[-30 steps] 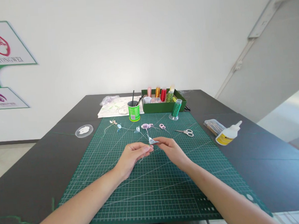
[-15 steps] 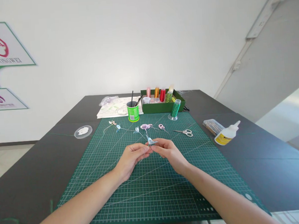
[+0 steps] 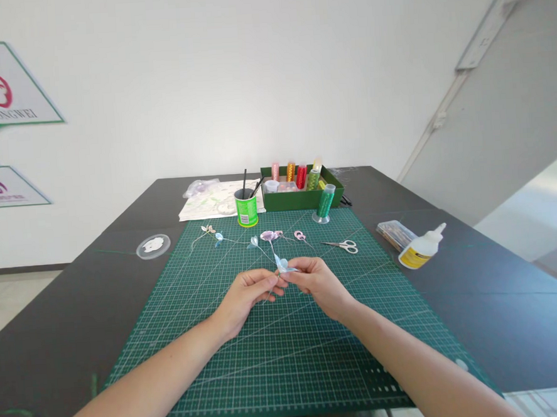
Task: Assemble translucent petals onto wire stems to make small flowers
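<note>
A small light-blue petalled flower (image 3: 282,265) on a thin stem is held above the cutting mat, between my two hands. My left hand (image 3: 247,298) pinches the stem just under the petals, thumb against fingers. My right hand (image 3: 318,283) is closed on the flower's right side, its thumb and fingertips at a petal. Beyond the hands lie a lilac flower piece (image 3: 269,235), a pale blue petal piece (image 3: 255,241), another blue one (image 3: 219,236) and a pink looped piece (image 3: 299,235), all with thin wire stems. The fingertips partly hide the stem.
The green cutting mat (image 3: 278,359) covers the table's middle. Scissors (image 3: 344,246) lie right of the pieces. A glue bottle (image 3: 420,251) and clear case (image 3: 396,234) are farther right. Behind stand a green tin (image 3: 247,211), a thread spool (image 3: 326,202) and a thread box (image 3: 301,199). A dish (image 3: 153,246) sits left.
The blue flower has turned in my fingers, showing its petals more broadly. My right fingertips have shifted slightly on it; my left hand has stayed nearly in place.
</note>
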### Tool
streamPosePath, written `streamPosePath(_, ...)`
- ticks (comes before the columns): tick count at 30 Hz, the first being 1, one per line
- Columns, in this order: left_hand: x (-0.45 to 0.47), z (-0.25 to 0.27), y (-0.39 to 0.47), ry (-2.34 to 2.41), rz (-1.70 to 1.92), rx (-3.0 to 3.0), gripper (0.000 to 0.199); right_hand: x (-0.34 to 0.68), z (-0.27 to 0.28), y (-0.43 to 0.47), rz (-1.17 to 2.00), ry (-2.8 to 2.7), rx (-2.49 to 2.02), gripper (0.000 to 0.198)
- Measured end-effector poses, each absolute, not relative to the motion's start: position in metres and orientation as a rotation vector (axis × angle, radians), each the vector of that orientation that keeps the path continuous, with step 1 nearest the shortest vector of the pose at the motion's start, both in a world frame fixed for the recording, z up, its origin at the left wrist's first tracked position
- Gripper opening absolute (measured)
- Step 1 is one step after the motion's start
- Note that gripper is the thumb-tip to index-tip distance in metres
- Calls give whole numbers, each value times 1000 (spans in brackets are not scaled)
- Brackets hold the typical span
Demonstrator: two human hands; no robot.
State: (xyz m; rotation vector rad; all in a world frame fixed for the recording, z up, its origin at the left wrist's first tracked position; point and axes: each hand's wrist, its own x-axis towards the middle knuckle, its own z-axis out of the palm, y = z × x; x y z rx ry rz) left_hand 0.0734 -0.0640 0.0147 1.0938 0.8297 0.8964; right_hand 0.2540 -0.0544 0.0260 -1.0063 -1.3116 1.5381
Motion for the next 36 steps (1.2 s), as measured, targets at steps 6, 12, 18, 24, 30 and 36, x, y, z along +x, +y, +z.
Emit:
streamPosePath(6,74,16,-65,775,842,1125,26,253,22,-54,1440,-1333,-1025,28)
streamPosePath(12,76,22,-69,691,792,1115,31,251,20,-56,1536,-1262,-932,22)
streamPosePath(18,76,23,-72,612,776,1076,29,252,17,-57,1593,-1238,-901,17)
streamPosePath(24,75,19,-71,625,794,1049,28,251,19,-57,1598,-1221,-903,20)
streamPosePath(30,74,19,-68,687,849,1080,24,252,17,-56,1598,-1227,-900,21)
streamPosePath(36,74,17,-66,733,891,1119,21,251,17,-57,1614,-1161,-911,22)
